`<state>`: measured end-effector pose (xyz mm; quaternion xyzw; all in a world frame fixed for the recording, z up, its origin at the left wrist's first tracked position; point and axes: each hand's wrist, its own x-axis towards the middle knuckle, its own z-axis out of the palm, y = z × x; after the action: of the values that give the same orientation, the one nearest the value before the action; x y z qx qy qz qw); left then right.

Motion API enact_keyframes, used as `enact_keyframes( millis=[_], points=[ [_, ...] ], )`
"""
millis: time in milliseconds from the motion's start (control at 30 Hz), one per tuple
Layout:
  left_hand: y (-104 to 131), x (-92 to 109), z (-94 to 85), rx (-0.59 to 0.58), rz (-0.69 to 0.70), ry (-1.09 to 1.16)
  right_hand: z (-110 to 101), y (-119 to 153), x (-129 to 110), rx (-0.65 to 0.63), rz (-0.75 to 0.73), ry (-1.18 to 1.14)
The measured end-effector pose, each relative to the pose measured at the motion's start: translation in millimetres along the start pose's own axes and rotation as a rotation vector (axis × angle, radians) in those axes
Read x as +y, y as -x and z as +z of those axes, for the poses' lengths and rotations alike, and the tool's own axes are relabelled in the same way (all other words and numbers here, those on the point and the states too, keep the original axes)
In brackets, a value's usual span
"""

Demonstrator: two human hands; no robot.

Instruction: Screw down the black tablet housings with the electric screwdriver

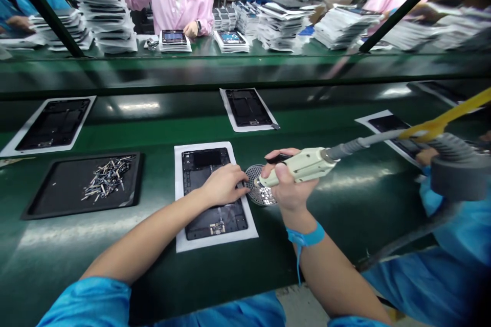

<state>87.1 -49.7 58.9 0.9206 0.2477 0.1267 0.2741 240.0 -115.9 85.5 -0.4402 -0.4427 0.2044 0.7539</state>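
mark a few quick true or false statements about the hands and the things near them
1. The right hand holds a pale corded tool. True.
2. The blue wristband is worn on the left side. False: the blue wristband circles the right wrist.
3. The left hand is over the nearest tablet casing. True.
4. That casing lies directly on the green bench. False: a white sheet lies under it.
5. Small parts are heaped in the black tray. True.

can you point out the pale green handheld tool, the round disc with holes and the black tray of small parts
Pale green plastic handheld tool (312, 162): head view, on its body
Round silver-coloured perforated disc (264, 196): head view, on its lower part
Black rectangular tray (66, 189): head view, on its floor's left part
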Motion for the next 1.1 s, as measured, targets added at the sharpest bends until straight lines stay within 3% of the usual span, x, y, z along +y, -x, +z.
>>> enact_keyframes(
  millis=[233,533,700,900,1100],
  points=[
    [-0.7,6.1,8.7,0.001,-0.087,0.029,2.3,2.5,0.2,-0.019,0.005,-0.012],
    [-3.9,7.4,13.0,-0.008,-0.084,0.098,4.8,5.6,-6.0,-0.059,-0.005,-0.024],
    [-5.7,5.7,11.5,0.028,-0.214,0.364,1.8,5.5,-10.2,-0.04,-0.082,0.042],
    [-5.4,6.4,9.9,-0.047,-0.444,0.751,2.7,7.0,-12.4,-0.077,-0.107,0.008],
    [-5.0,10.5,4.6,-0.082,-0.554,0.923,4.5,8.5,-10.2,-0.119,-0.116,-0.036]
  ],
)
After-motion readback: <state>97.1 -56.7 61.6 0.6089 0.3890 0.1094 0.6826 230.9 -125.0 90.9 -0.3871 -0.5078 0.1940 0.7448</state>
